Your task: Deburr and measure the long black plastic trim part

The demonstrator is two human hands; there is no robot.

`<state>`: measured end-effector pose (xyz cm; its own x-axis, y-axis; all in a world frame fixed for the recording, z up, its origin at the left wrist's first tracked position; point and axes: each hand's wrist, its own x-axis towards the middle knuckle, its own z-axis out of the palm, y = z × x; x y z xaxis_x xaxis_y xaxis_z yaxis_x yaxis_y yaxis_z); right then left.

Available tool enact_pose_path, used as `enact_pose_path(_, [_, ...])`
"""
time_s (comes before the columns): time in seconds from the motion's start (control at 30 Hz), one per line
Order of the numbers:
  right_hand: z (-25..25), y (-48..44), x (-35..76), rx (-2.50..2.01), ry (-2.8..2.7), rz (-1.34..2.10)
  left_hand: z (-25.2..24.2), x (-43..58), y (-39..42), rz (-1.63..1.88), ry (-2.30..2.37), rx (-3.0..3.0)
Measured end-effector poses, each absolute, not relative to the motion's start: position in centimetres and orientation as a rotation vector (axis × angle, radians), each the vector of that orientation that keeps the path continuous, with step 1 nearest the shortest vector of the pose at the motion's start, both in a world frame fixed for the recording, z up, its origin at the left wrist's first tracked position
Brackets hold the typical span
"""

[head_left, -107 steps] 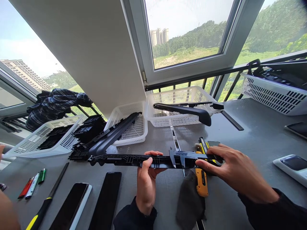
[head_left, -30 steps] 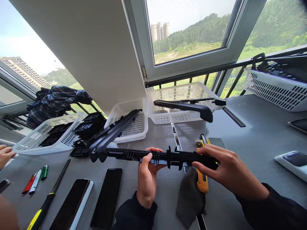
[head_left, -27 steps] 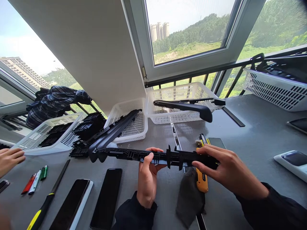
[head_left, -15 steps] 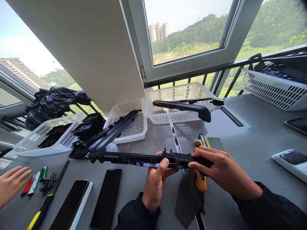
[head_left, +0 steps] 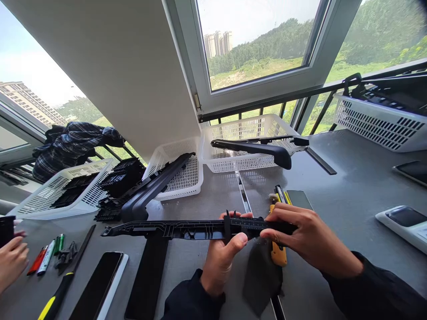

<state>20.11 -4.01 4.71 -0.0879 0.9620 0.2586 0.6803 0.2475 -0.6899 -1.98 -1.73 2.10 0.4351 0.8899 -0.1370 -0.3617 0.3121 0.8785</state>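
A long, ribbed black plastic strip (head_left: 190, 230) lies across the middle of the view, above the table. My left hand (head_left: 220, 262) is closed around its right part, thumb in front and fingers behind. Over that same part sits a black caliper (head_left: 248, 223), its jaws by the strip near my left thumb. My right hand (head_left: 308, 233) pinches the caliper's right end between thumb and fingers. Whether the jaws touch the strip, I cannot tell. Below my right hand are a yellow-handled tool (head_left: 279, 254) and a grey cloth (head_left: 262, 275), partly hidden.
Another person's hand (head_left: 13, 264) is at the left edge with a black part (head_left: 6, 230). White baskets (head_left: 180, 192) with black parts line the back. Phones (head_left: 96, 284), markers (head_left: 46, 257), a yellow-black handled file (head_left: 62, 291) and a white handheld device (head_left: 405, 226) lie on the table (head_left: 207, 191).
The strip has shifted left and slightly down relative to the caliper, now crossing the top of a phone. My left thumb moved right. The other person's hand now has a black part.
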Motion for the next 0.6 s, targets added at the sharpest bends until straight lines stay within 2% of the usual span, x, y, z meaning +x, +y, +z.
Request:
enact_pose_path(0.37, [5.29,-4.21,19.62,-1.465,-1.792,0.597,2.44,-2.07,-1.80,0.902,0.696,0.887])
enact_pose_path(0.6, [5.11,-4.39,19.61,-1.472,-1.785,0.454,2.16,-1.36,-2.38,0.966,0.734,0.741])
